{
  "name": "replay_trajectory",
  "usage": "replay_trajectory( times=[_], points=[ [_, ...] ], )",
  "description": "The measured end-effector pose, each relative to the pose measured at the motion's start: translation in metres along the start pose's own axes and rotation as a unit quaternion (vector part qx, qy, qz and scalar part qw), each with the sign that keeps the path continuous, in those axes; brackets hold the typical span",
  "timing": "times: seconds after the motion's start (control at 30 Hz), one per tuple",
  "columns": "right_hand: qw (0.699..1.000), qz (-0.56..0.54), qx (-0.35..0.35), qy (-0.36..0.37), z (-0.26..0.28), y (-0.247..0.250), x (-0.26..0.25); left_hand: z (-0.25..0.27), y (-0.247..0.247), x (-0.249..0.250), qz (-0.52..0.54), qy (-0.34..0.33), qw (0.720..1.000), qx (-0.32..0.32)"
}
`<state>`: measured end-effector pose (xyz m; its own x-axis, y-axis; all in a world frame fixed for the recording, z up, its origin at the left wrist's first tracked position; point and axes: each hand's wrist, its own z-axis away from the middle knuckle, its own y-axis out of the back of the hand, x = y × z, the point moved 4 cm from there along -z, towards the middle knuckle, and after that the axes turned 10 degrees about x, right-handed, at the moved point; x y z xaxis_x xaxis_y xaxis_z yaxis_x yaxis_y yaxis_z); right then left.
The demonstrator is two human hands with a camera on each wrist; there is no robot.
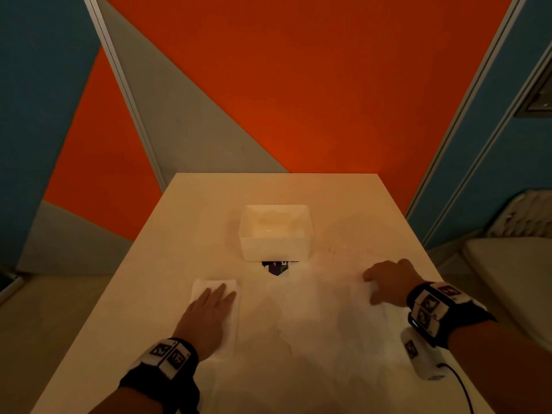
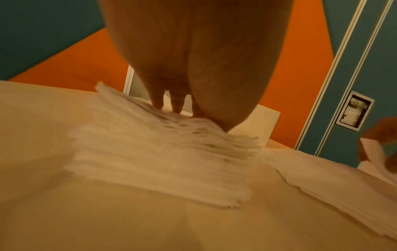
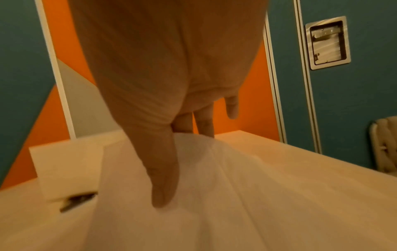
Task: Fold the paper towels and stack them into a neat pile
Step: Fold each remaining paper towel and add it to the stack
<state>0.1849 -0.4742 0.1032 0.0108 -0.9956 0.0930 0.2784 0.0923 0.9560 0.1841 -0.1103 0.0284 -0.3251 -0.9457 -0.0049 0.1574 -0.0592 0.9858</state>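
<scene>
A folded white paper towel point(image 1: 230, 328) lies on the left of the pale table point(image 1: 206, 204). My left hand point(image 1: 219, 291) lies flat on it, fingers straight, pressing it down; in the left wrist view the fingertips point(image 2: 158, 103) touch the folded towel's point(image 2: 150, 161) far edge. Loose unfolded paper towels point(image 1: 322, 321) are spread over the middle and right of the table. My right hand point(image 1: 377, 284) pinches a raised sheet point(image 3: 214, 186) of that layer, with the thumb point(image 3: 165, 186) on the near side and the fingers point(image 3: 204, 125) behind it.
A white rectangular container point(image 1: 274, 245) stands at the table's centre, beyond both hands. A small dark item point(image 1: 276, 268) pokes out from under its near side. A pale chair point(image 1: 513, 273) stands off the table's right edge. Coloured walls close off the far side.
</scene>
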Motion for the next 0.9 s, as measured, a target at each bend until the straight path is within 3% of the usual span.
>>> replay_trajectory(
  times=[0.13, 0.23, 0.3, 0.4, 0.47, 0.57, 0.7, 0.77, 0.9],
  points=[
    [0.998, -0.052, -0.010, 0.020, 0.009, 0.032, -0.007, 0.001, 0.005, 0.003, 0.008, -0.003, 1.000, -0.002],
    [0.981, -0.188, 0.015, 0.053, 0.019, 0.053, -0.017, 0.002, 0.018, 0.006, 0.041, 0.009, 0.999, -0.012],
    [0.945, -0.323, 0.032, 0.051, 0.028, 0.066, -0.026, 0.001, 0.030, 0.009, 0.069, 0.008, 0.997, -0.021],
    [0.849, -0.524, 0.056, 0.030, 0.041, 0.083, -0.041, -0.001, 0.053, 0.026, 0.186, 0.003, 0.982, -0.008],
    [0.771, -0.633, 0.072, 0.015, 0.048, 0.090, -0.051, 0.001, 0.074, 0.043, 0.362, 0.041, 0.931, -0.008],
    [0.671, -0.735, 0.094, 0.011, 0.054, 0.097, -0.062, 0.005, 0.098, 0.070, 0.577, 0.088, 0.807, -0.090],
    [0.581, -0.808, 0.095, -0.001, 0.058, 0.097, -0.074, 0.014, 0.126, 0.085, 0.736, 0.095, 0.660, -0.112],
    [0.565, -0.819, 0.098, -0.015, 0.059, 0.095, -0.077, 0.014, 0.137, 0.089, 0.769, 0.073, 0.629, -0.083],
    [0.550, -0.830, 0.088, -0.029, 0.060, 0.091, -0.077, 0.008, 0.149, 0.091, 0.783, 0.045, 0.620, 0.014]
  ],
)
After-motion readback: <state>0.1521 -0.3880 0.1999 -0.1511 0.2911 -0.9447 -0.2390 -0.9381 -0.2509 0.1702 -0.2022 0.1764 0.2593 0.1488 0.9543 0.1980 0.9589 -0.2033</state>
